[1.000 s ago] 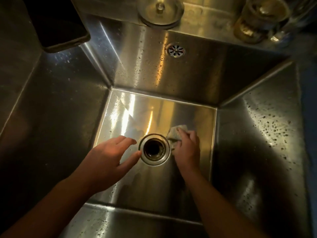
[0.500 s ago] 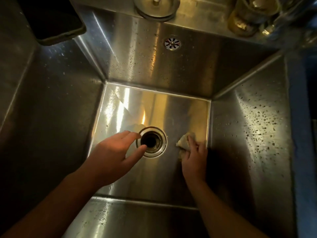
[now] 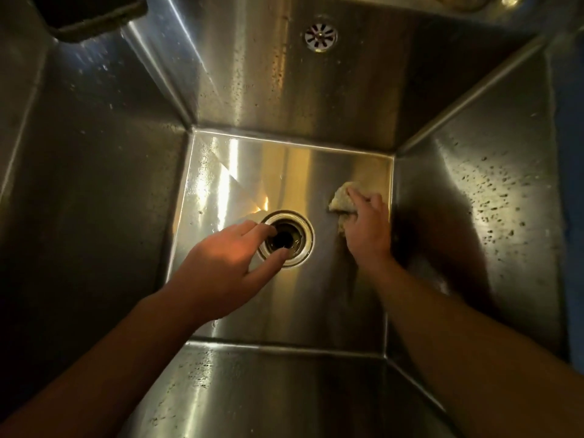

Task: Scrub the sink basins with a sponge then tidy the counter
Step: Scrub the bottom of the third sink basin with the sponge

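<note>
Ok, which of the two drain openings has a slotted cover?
The small overflow high on the back wall; the large floor drain, by the left hand, is an uncovered dark hole.

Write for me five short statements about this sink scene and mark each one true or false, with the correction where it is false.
1. The right hand holds the sponge on the basin floor. True.
2. The sponge lies left of the drain. False: it lies right of it.
3. The left hand is at the drain. True.
4. A plug closes the drain. False: its hole is open and dark.
5. The overflow hole sits in the back wall. True.
</note>
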`<action>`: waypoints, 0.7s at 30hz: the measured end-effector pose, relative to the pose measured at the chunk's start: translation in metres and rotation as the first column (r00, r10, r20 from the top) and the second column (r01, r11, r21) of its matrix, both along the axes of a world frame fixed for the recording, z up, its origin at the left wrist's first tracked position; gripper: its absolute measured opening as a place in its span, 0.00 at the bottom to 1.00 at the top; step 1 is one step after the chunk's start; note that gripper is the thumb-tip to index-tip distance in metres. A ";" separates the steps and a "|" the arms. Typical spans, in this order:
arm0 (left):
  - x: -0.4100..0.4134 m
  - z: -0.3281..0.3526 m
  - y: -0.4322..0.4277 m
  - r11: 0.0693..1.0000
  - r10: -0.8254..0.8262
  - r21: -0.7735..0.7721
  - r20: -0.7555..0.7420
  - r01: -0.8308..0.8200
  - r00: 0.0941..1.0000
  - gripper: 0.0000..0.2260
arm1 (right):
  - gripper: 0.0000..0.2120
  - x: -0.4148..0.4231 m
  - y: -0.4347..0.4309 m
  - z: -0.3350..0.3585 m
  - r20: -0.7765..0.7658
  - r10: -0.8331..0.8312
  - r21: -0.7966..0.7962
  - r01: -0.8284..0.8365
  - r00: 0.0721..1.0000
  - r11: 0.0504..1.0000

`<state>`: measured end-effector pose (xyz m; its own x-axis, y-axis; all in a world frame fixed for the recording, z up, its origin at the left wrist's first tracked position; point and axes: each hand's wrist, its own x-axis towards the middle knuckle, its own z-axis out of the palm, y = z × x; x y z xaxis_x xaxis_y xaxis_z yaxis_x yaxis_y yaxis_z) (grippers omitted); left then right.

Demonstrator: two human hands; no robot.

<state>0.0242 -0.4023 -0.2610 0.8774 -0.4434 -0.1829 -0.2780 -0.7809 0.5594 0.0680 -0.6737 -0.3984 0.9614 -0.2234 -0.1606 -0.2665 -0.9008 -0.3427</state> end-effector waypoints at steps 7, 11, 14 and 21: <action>-0.004 0.002 -0.004 1.000 -0.014 -0.010 -0.028 0.014 1.000 0.26 | 0.34 -0.120 0.027 0.015 -0.176 0.001 0.015 0.002 0.984 1.000; -0.001 0.004 -0.005 1.000 -0.007 0.011 -0.048 0.007 0.999 0.26 | 0.33 -0.065 0.011 0.011 -0.071 0.098 -0.019 -0.100 0.993 0.995; 0.002 0.006 -0.006 0.999 0.042 0.017 -0.102 -0.041 0.994 0.27 | 0.32 -0.015 -0.002 0.008 -0.061 0.069 -0.062 -0.073 0.996 0.995; 0.003 0.010 -0.006 0.997 0.057 0.053 -0.185 -0.048 0.981 0.27 | 0.33 -0.079 0.011 0.004 -0.075 -0.010 -0.109 0.001 0.997 0.994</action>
<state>0.0274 -0.4080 -0.2513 0.8479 -0.3839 -0.3656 -0.1299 -0.8191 0.5588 -0.0113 -0.6622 -0.3944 0.9462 -0.2489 -0.2070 -0.2931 -0.9301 -0.2213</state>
